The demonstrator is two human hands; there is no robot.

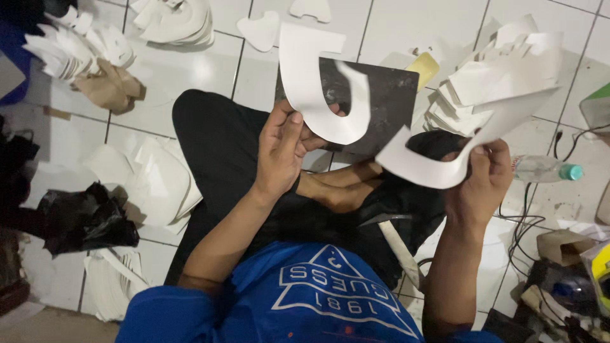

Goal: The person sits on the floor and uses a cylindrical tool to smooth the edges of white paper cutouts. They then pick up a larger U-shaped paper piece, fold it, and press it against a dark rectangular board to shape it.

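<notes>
The left hand (pixel 283 149) is closed in a pinch, thumb on top, gripping the lower edge of a white curved cut-out piece (pixel 318 82) that rises above its fingers. The right hand (pixel 486 184) is likewise closed, clamping a second white curved piece (pixel 438 152) that sweeps up and away from its knuckles. Just beyond both hands lies a black board (pixel 387 101); a stack of white pieces (pixel 489 89) sits above the right hand, and a plastic bottle (pixel 543 169) lies just to its outer side.

A white U-shaped cut-out (pixel 318 89) stands upright over the lap; a second white curved piece (pixel 438 162) lies tilted just right of it
</notes>
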